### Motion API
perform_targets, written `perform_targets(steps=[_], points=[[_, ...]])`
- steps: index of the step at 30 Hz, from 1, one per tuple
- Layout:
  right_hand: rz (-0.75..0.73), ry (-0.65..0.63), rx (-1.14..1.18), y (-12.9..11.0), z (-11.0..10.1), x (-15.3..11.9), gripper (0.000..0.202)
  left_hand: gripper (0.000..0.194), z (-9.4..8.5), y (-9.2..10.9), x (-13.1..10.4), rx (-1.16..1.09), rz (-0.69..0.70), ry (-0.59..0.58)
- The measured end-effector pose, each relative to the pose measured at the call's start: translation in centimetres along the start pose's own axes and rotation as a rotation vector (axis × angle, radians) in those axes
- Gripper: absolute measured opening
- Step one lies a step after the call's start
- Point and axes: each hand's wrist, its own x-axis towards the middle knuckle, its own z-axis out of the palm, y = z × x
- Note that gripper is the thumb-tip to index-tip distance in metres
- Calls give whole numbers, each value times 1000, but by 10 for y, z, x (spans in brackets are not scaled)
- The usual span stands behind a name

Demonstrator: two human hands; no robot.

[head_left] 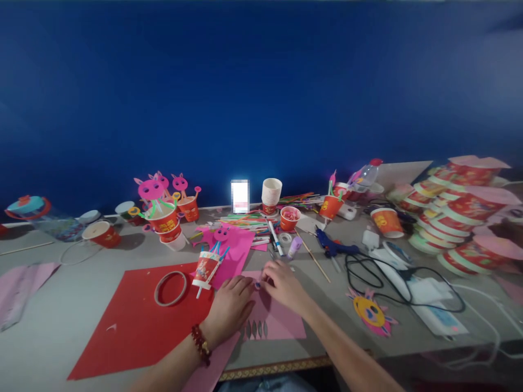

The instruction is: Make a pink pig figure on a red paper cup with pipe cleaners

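Observation:
Pink paper (281, 318) lies in front of me, with a row of narrow leaf-shaped holes near its front edge. My left hand (231, 305), with a beaded bracelet at the wrist, rests flat on its left part, fingers stretched to the right. My right hand (286, 286) is closed in a pinch over the paper's far part, close to the left fingertips. A small dark bluish piece (257, 285) shows between the hands, too small to name. Beyond the left hand, a decorated paper cup (206, 268) with blue strips leans on brighter pink paper (241, 253).
Red paper (122, 321) bearing a tape roll (170, 288) lies at left. A glue gun (330, 245), its black cable, a wooden stick (314, 256) and a yellow-and-pink paper face (371, 313) are at right. Stacked red cups (461, 218) stand far right; pink-figure cups (163, 223) stand back left.

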Motion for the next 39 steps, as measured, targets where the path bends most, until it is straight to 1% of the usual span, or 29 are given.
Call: perform_targets(steps=[4,10,14,16,19,20,24,27,33,39], points=[[-2,-33,-75,-5,4,-1,5,28,3,-1,-1,-18,-10,13],[-13,-54,-129,-8,2,-2,3,31,5,-2,-2,-47,1,43],[4,-24,-133,-6,-6,-1,5,34,2,-1,-3,-70,7,47],[41,3,-145,-5,-12,4,6,35,0,0,-3,-52,20,33],[127,36,-191,-2,-20,18,6,27,-1,2,-2,-12,27,26],[159,47,-211,0,-21,24,10,25,-2,2,-2,-7,27,26],[311,72,-289,8,-15,50,28,29,0,2,-4,-31,29,37],[417,61,-334,11,-6,64,32,27,2,1,-6,-71,18,69],[523,30,-363,6,-2,76,28,22,4,-3,-6,-155,8,111],[595,60,-363,-3,0,81,35,21,6,-7,-4,-201,9,152]])
